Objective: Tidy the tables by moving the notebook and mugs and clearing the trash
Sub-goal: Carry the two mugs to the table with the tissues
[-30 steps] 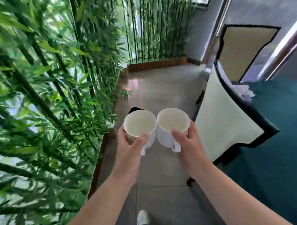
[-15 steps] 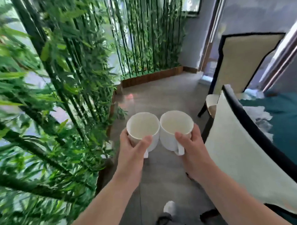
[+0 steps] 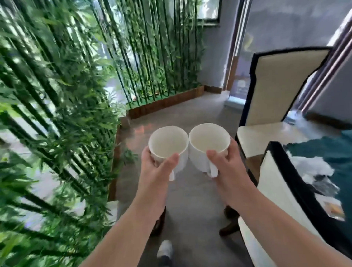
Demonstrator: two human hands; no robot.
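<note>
Two white mugs are carried side by side above the grey floor, rims touching, both empty. My left hand grips the left mug with the thumb on its rim. My right hand grips the right mug, thumb on the rim, its handle facing me. At the right edge, crumpled white paper trash and a small wrapper lie on a table with a teal cloth. No notebook is in view.
A bamboo screen lines the left side and another stands at the back in a wooden planter. Two cream chairs with black trim stand at the right: one near, one farther. My shoe shows on the floor below.
I have walked forward along the aisle with both mugs. The near chair back has slid down and right, the far chair has come closer, and more trash on the teal table shows.
</note>
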